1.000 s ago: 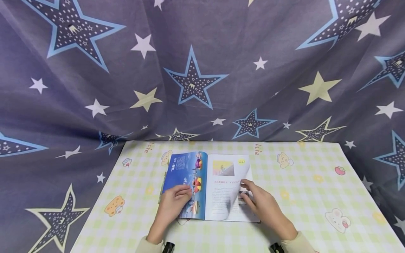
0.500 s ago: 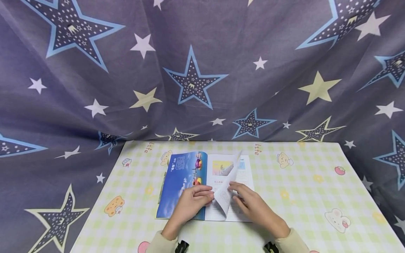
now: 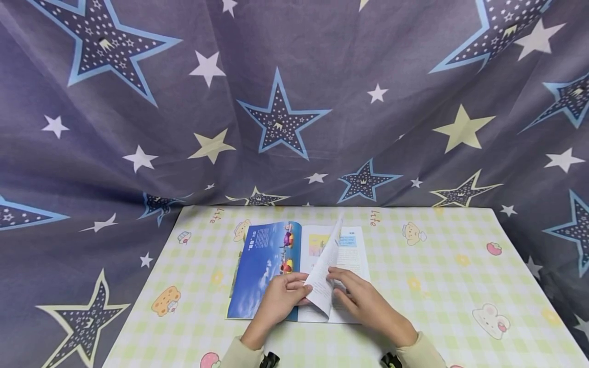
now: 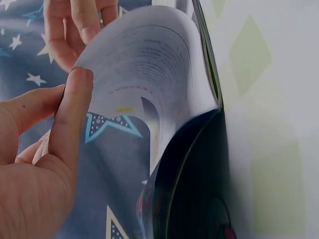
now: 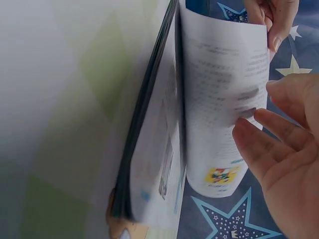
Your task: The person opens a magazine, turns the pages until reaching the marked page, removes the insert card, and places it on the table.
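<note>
An open magazine lies on the table, with a blue picture page on its left side. One printed page stands lifted and curled over the right half. My left hand pinches that page's edge between thumb and fingers, plainest in the left wrist view, where the page bows in an arch. My right hand is on the page's other side. In the right wrist view its extended fingertips touch or nearly touch the printed face, thumb by the edge.
A light green checked tablecloth with cartoon prints covers the table. Behind and beside it hangs a purple-grey curtain with stars. Dark devices, such as the one at the left wrist, sit at both wrists.
The page has swung from the right towards the left and now stands more upright. My left hand has moved right from the blue page and taken its edge; my right hand has shifted slightly left.
</note>
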The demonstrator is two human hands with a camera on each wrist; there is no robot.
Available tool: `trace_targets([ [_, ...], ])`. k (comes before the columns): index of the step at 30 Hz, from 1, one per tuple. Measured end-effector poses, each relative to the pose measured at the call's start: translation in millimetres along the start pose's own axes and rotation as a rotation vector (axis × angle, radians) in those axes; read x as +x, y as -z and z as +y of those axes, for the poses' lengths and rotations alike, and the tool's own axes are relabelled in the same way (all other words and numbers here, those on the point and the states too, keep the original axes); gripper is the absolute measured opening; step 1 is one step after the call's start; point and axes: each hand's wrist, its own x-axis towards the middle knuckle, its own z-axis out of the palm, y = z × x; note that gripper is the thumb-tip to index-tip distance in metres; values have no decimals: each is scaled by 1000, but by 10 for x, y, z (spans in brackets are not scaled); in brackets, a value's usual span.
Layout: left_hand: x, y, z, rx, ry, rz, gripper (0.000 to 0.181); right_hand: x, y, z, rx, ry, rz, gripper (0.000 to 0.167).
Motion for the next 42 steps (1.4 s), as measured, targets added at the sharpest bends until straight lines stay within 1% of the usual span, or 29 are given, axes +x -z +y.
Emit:
trace_targets([
  [4,-29,112,-25,-7,-2,32,38,-40,12,15,-20,-25,-5,37],
  [7,-77,222,-36,-16,-13,58,38,-83,35,23,-43,-62,-28,39],
  [11,-165,381,-35,-3,-32,117,36,-146,74,31,-67,-143,-97,44],
  [14,-231,494,-29,-3,-20,179,34,-186,103,44,-103,-195,-171,48],
  [17,-299,602,-30,-18,5,246,33,-229,127,67,-155,-209,-248,54],
  [21,-390,753,-61,1,49,335,32,-286,153,96,-185,-208,-349,65],
  [23,-438,824,-89,20,76,376,34,-302,162,103,-182,-220,-390,71],
  [26,-508,924,-134,91,127,433,36,-312,171,106,-177,-239,-429,76],
  [30,-592,1043,-198,198,182,488,35,-322,171,122,-177,-233,-424,73],
  [34,-658,1135,-245,254,219,521,34,-336,179,139,-162,-221,-419,66],
  [38,-703,1184,-278,288,239,535,36,-335,221,146,-135,-214,-420,49],
  [42,-716,1213,-310,292,252,534,37,-310,263,148,-117,-201,-378,30],
])
